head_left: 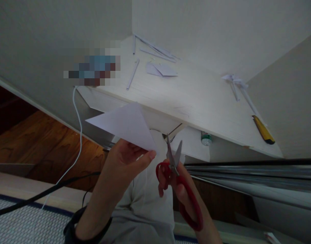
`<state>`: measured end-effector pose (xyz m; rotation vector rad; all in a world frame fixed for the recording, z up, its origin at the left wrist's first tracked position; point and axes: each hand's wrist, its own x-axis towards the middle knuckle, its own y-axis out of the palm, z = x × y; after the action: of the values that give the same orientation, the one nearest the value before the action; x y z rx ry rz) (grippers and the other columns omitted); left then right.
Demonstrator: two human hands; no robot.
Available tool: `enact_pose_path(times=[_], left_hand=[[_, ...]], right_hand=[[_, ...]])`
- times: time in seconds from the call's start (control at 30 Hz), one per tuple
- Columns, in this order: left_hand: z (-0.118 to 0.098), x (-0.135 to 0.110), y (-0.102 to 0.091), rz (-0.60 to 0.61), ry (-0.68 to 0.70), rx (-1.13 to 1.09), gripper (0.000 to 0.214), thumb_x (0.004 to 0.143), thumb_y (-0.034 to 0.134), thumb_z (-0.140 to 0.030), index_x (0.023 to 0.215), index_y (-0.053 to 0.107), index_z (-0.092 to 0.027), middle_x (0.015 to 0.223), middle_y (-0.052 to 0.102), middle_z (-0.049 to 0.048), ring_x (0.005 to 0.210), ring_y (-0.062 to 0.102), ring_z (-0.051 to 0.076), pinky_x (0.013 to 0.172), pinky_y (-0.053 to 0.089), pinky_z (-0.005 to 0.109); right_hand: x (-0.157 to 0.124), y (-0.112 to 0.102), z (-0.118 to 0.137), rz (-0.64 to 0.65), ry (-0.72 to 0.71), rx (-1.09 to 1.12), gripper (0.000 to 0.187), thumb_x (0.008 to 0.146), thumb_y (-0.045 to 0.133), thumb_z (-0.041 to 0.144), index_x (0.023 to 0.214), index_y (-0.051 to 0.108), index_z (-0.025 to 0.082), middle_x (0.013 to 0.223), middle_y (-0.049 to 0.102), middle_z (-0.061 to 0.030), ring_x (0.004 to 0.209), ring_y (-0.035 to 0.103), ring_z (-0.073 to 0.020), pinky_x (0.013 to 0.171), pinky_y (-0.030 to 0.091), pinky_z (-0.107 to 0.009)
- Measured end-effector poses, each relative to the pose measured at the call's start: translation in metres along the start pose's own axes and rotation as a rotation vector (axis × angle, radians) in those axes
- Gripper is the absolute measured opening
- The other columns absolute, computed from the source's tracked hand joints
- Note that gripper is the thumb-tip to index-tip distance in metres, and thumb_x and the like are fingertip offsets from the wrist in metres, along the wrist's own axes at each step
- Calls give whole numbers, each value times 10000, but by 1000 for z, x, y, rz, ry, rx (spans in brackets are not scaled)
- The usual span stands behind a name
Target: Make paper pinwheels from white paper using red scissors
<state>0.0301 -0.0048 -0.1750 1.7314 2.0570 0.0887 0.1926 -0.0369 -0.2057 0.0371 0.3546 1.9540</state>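
My left hand (127, 159) pinches a white sheet of paper (127, 123) by its lower edge, thumb on top near the right corner. The sheet has a slanted, pointed outline and is held up in front of the desk edge. In my right hand (182, 189) are scissors with red handles (192, 206). Their blades (174, 154) stand apart and point upward, a short way right of the paper and not touching it. Some of my right fingers are hidden behind the handles.
The white desk (203, 98) bears several rolled paper tubes (133, 74), folded paper (161, 70), a paper-tube piece (238, 88) and a yellow-and-black cutter (263, 130). A small bottle (206, 138) stands below the desktop. A white cable (80, 135) hangs at the left from a pixelated object (96, 69).
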Motion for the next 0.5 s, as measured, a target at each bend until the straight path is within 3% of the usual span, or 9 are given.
enact_pose_path(times=[0.17,0.5], left_hand=[[0,-1,1,11,42,17,219,664,770,-169,840,644,-206,820,756,-13,810,721,158,754,578,243],[-2,-4,2,17,83,43,226,644,757,-136,817,631,-207,760,741,-29,764,719,148,741,587,236]], right_hand=[[-8,12,3,-85,93,-154,484,764,613,694,952,499,262,824,458,-2,668,436,-150,571,463,-273],[-7,16,5,-46,152,-54,494,756,627,692,889,449,251,779,457,36,556,408,-87,472,456,-213]])
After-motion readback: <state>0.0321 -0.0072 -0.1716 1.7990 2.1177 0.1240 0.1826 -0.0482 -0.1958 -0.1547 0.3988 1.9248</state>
